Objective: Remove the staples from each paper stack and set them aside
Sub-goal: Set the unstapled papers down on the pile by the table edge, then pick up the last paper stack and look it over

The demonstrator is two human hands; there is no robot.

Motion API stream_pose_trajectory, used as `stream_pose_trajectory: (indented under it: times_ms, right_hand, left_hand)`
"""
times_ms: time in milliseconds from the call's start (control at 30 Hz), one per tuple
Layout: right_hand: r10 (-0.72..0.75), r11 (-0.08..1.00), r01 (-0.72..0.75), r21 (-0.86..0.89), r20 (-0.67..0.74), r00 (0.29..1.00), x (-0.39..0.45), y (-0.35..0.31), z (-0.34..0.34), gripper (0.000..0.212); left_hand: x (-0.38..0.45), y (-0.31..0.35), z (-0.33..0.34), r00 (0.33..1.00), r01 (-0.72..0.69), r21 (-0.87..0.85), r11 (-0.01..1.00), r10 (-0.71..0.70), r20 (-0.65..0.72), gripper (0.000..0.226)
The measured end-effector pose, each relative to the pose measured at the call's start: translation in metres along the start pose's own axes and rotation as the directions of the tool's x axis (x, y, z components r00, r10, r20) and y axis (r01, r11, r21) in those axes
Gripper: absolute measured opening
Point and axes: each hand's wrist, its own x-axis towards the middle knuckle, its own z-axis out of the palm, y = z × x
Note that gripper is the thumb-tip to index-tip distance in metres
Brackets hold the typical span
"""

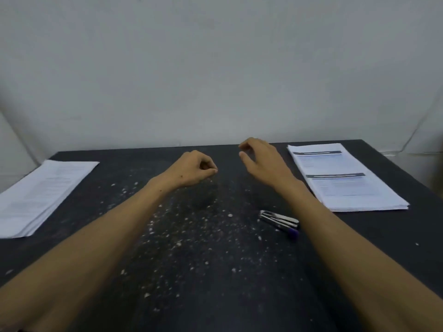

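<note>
Hovering mid-bench point(215, 271), left hand point(191, 170) pinches its fingers together, right hand point(261, 161) fingers apart; stacks point(345, 178) hug both side edges.

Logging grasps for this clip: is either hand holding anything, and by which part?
Right hand: nothing, fingers loose. Left hand: fingertips pinched together, anything between them too small to tell. The staple remover lies untouched on the table.
</note>
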Motion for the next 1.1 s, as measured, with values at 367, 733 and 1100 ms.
stream_pose_trajectory:
  times_ms: [367,733,1100]
  right_hand:
    - [-0.15,0.97,0.116,0.215,0.147,0.978,-0.002,-0.143,0.138,0.019]
    - [-0.098,0.978,0.05,0.203,0.234,0.967,0.0,-0.19,0.224,0.019]
    - [-0.102,0.994,0.088,0.069,0.238,0.966,0.011,-0.19,0.239,0.018]
  left_hand:
    - [-0.158,-0.205,-0.052,0.767,0.587,0.098,0.803,-0.514,-0.384,0.051]
    - [-0.209,-0.284,-0.081,0.618,0.784,0.157,0.6,-0.731,-0.289,0.068]
    - [-0.204,-0.296,-0.106,0.722,0.684,0.412,0.602,-0.641,-0.262,0.05]
